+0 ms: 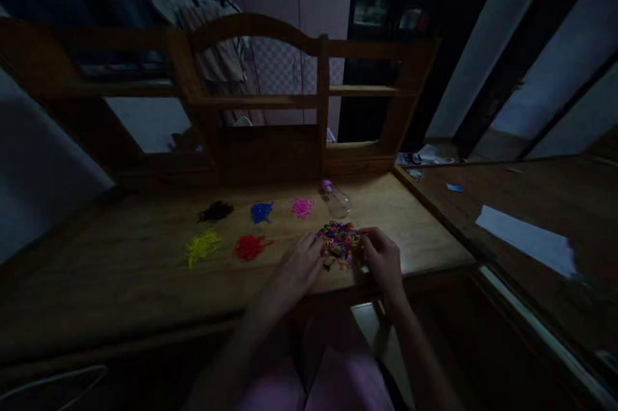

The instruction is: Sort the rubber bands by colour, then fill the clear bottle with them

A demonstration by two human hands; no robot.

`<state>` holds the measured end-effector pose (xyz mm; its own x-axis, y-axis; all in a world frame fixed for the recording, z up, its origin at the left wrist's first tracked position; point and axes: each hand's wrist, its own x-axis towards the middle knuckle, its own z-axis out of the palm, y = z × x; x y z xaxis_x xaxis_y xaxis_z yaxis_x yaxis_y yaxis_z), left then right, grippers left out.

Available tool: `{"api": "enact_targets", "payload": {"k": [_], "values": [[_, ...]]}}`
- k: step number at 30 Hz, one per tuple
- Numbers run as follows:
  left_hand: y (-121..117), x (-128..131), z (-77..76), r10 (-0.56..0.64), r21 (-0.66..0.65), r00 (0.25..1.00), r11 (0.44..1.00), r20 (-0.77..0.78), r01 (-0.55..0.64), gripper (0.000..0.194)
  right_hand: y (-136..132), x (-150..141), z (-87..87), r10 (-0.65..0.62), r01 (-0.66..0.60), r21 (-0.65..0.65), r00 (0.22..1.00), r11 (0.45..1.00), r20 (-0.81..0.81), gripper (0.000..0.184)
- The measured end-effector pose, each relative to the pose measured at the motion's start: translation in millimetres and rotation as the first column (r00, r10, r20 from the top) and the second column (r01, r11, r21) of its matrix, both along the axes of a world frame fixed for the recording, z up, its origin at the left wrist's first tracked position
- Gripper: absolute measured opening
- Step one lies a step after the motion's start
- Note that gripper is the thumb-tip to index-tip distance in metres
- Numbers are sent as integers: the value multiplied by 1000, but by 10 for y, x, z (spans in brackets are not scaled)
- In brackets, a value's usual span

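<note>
A heap of mixed-colour small rubber bands [340, 241] lies near the table's front edge, between my two hands. My left hand [305, 259] rests at the heap's left side, with its fingers stretched toward the bands and touching the edge. On the right side my right hand [383, 259] has its fingers bent and drawn together beside the heap; what they pinch is too dark and small to make out. Separate piles of bands lie to the left: red [250, 247], yellow [202, 246], black [215, 211], blue [261, 212] and pink [303, 207].
A clear bottle with a pink top [338, 202] lies behind the heap. A wooden shelf frame [270, 102] rises along the back of the wooden table [145, 269]. To the right, a white sheet [528, 238] and a small blue packet [454, 188] lie on a brown surface.
</note>
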<state>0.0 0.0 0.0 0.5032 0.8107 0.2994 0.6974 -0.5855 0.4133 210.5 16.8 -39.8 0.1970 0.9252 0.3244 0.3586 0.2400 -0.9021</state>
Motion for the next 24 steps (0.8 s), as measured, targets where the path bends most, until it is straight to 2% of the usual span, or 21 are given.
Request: {"api": "enact_targets", "payload": {"k": [5,11,15,17,21,24], "values": [[-1,3,58,-6,-14,999,1000,-51,6,13,4,23,4,-11,11,-31,1000,999,-6,21],[180,43,9,114,65,982,992,-149,-105,16,-10,13,22,-27,27,-25,1000,999,-9,23],[190,-11,-24,148,63,985,988,-92,-143,21,-3,-5,13,-27,26,-28,1000,999,-11,23],[143,-37,-13,121,29,992,992,-40,-120,21,1,-5,7,-28,28,-35,1000,999,-2,23],[72,-62,15,-1,-38,1000,999,-16,1,18,-3,3,9,-31,31,-36,999,999,8,22],[97,-51,18,30,-14,999,999,-43,-31,18,-9,5,19,-35,35,-30,999,999,16,21]]}}
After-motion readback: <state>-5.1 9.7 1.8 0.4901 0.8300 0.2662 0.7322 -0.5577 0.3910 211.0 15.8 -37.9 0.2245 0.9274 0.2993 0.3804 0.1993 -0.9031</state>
